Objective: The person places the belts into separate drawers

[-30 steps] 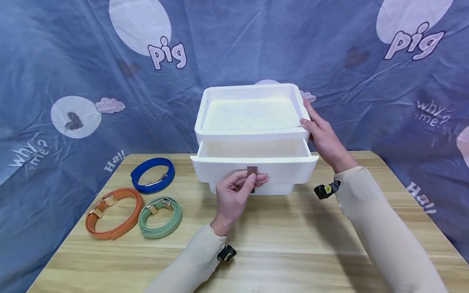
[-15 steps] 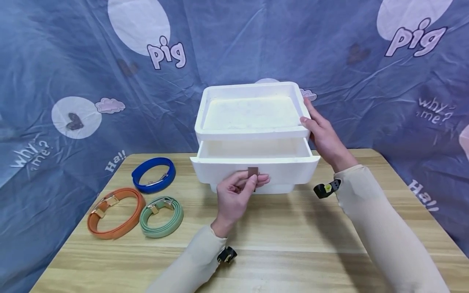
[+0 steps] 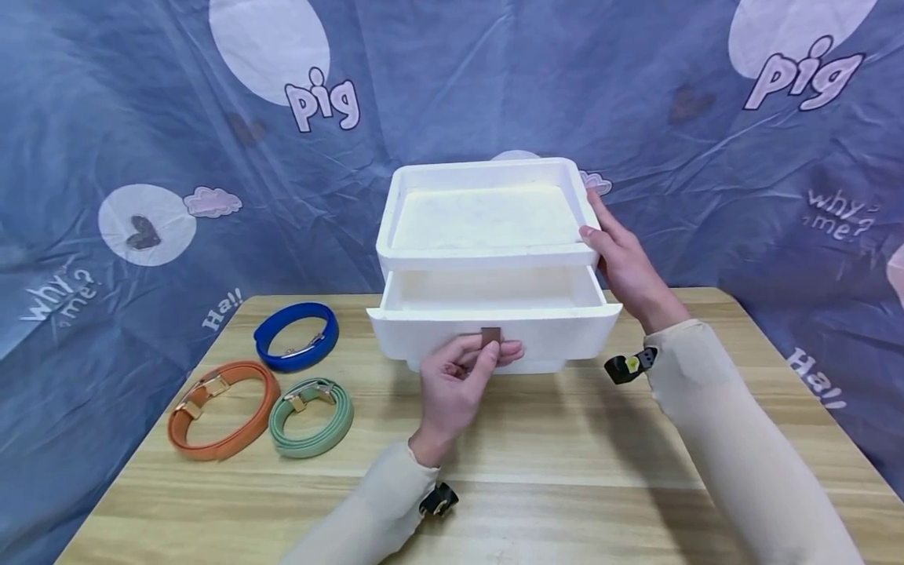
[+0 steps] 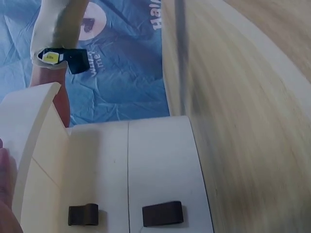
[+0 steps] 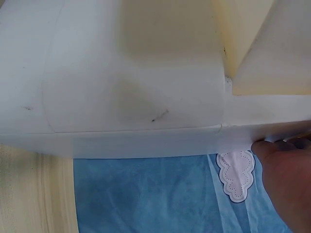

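A white drawer box (image 3: 487,256) stands at the back middle of the table, its top a shallow tray. Its upper drawer (image 3: 417,329) is pulled partway out, and the part of its inside that shows is bare. My left hand (image 3: 455,384) pinches the brown pull tab (image 3: 490,335) on that drawer's front between thumb and fingers. At the box's right side, my right hand (image 3: 625,263) grips the upper edge, thumb on the rim and fingers along the side wall. The right wrist view shows this hand (image 5: 286,174) at the box's edge.
On the table's left lie three coiled belts: a blue belt (image 3: 264,333), an orange belt (image 3: 261,420) and a green belt (image 3: 332,431). Lower drawers with brown tabs (image 4: 163,213) show in the left wrist view. A blue printed cloth (image 3: 452,86) hangs behind.
My left hand has drawn the upper drawer slightly farther out, towards me and a little down. The right hand keeps its hold on the box's side. The belts lie as before.
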### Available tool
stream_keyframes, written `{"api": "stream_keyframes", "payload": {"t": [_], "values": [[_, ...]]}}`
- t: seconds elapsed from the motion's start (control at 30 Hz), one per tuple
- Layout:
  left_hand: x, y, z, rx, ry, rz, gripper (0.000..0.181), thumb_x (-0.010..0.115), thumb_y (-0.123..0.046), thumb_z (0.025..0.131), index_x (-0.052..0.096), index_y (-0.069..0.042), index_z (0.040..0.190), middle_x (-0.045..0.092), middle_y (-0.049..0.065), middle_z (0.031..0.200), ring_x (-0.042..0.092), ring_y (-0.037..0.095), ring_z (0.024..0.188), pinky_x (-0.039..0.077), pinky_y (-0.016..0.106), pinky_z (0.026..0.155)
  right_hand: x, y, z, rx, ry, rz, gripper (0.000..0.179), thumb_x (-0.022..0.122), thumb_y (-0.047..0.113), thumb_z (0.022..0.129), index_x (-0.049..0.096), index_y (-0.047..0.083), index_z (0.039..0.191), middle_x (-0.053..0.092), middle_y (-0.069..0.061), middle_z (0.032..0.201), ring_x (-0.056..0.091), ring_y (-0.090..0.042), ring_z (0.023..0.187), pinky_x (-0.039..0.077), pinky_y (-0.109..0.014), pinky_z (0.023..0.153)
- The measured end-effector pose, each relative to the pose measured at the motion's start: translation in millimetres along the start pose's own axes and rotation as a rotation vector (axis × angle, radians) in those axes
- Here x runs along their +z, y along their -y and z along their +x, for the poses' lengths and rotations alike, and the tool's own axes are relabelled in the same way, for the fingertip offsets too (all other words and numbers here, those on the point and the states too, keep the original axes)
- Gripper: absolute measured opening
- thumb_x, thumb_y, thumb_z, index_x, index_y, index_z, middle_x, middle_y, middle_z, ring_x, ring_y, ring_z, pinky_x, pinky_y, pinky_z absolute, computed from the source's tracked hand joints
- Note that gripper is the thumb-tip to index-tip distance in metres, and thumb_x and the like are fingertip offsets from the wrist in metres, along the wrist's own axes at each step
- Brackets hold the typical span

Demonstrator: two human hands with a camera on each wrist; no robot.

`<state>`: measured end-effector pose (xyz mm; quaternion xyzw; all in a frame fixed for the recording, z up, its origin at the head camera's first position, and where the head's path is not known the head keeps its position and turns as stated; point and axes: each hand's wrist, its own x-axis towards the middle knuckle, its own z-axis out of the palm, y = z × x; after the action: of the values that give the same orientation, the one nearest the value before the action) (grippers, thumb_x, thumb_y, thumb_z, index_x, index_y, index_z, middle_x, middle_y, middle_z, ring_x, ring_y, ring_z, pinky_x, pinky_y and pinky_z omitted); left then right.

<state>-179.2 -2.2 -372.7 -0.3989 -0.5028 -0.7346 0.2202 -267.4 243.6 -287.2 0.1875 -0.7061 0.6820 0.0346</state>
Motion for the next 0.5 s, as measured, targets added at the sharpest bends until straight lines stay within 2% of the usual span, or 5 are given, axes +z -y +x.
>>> {"api": "stream_keyframes", "payload": {"t": [0.27, 0.37, 0.5], "values": [[1.8, -4.2, -1.9, -0.017, 0.003, -0.011, 0.011, 0.052, 0.017, 0.092, 0.059, 0.020, 0.101, 0.067, 0.033, 0.094, 0.069, 0.044, 0.086, 0.060, 0.048, 0.077, 0.7, 1.0, 0.1, -0.013, 0.011, 0.001, 0.060, 0.044, 0.023, 0.106, 0.014, 0.030, 0.158, 0.006, 0.007, 0.164, 0.019, -0.023, 0.143, 0.027, -0.041, 0.117], [2.1, -5.9, -2.6, -0.025, 0.004, -0.020, 0.011, 0.053, 0.017, 0.092, 0.059, 0.020, 0.101, 0.067, 0.033, 0.094, 0.069, 0.044, 0.085, 0.060, 0.048, 0.077, 0.9, 1.1, -0.2, -0.013, 0.013, -0.004, 0.060, 0.044, 0.023, 0.106, 0.013, 0.029, 0.158, 0.006, 0.007, 0.164, 0.018, -0.023, 0.144, 0.025, -0.041, 0.118], [2.6, -7.5, -2.8, -0.027, 0.003, -0.030, 0.010, 0.052, 0.016, 0.093, 0.059, 0.020, 0.100, 0.066, 0.034, 0.093, 0.069, 0.045, 0.085, 0.060, 0.049, 0.077, 0.5, 1.9, -0.8, -0.009, 0.018, -0.002, 0.061, 0.044, 0.024, 0.106, 0.013, 0.029, 0.158, 0.005, 0.006, 0.164, 0.017, -0.023, 0.145, 0.028, -0.035, 0.116]]}}
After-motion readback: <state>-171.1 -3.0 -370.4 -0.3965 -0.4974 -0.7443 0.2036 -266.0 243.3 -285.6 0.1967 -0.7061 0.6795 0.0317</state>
